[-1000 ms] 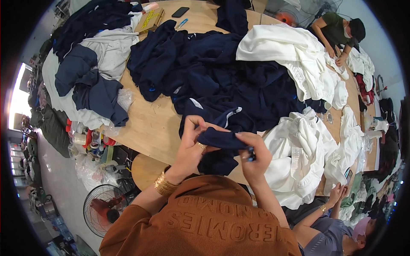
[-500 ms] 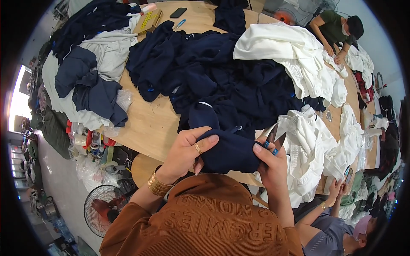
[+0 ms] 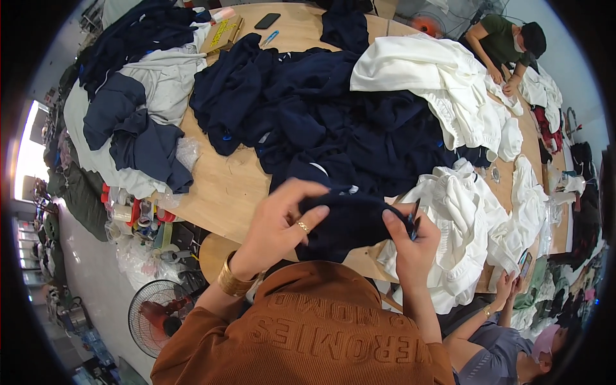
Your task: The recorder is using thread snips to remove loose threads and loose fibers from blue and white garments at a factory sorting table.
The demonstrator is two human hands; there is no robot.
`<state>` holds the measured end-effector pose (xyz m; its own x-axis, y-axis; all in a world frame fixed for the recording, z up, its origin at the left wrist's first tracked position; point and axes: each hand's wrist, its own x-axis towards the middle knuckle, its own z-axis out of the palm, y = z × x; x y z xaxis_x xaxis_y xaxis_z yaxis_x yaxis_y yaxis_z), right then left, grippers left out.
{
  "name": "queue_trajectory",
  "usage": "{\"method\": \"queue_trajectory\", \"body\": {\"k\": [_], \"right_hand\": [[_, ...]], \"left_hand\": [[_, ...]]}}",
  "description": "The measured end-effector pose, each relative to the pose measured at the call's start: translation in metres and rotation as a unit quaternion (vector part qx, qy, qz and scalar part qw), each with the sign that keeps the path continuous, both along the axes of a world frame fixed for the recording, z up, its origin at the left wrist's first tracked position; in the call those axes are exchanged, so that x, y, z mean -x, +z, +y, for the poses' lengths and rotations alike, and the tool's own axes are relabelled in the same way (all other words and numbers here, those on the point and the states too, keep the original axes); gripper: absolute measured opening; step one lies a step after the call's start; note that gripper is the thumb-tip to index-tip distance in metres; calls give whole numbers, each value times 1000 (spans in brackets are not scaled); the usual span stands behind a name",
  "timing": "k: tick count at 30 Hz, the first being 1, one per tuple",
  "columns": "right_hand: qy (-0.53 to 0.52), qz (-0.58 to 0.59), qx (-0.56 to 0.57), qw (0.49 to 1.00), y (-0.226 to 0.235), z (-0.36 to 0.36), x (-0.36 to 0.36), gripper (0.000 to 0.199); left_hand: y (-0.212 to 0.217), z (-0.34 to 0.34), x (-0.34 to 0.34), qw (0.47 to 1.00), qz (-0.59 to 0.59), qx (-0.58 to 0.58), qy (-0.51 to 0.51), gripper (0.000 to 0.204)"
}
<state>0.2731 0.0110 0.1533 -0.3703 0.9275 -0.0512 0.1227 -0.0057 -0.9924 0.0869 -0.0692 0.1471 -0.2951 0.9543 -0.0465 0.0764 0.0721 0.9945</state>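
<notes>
Evidently the navy garment [image 3: 350, 224] is soft, limp and light, a matte knit or fleece-like cloth that should fold and stretch easily, with little risk of slipping or breaking. Its edges look like the best places to take hold, pinched on opposite sides so that the span between stays flat rather than sagging. It is held up between the left hand [image 3: 279, 221] and the right hand [image 3: 414, 240], just in front of the brown top [image 3: 301, 321] and over the near edge of the tabletop [image 3: 221, 176]. The left hand grips its left side; the right hand pinches its right side while also keeping a small pair of scissors [image 3: 415, 224] tucked in the grasp, their blades partly hidden. Just beyond lies a navy pile [image 3: 321, 115]; whether the held cloth joins it, I cannot tell. White garments [image 3: 455, 237] lie just beside the right hand.
</notes>
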Motion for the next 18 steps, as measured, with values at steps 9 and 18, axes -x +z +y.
{"method": "queue_trajectory", "body": {"k": [9, 18], "right_hand": [[116, -129, -452, 875, -28, -9, 8, 32], [203, -133, -324, 914, -50, -15, -5, 40]], "left_hand": [[-29, 3, -23, 919, -382, 67, -73, 20], [-56, 9, -19, 989, -145, 19, -34, 22]]}}
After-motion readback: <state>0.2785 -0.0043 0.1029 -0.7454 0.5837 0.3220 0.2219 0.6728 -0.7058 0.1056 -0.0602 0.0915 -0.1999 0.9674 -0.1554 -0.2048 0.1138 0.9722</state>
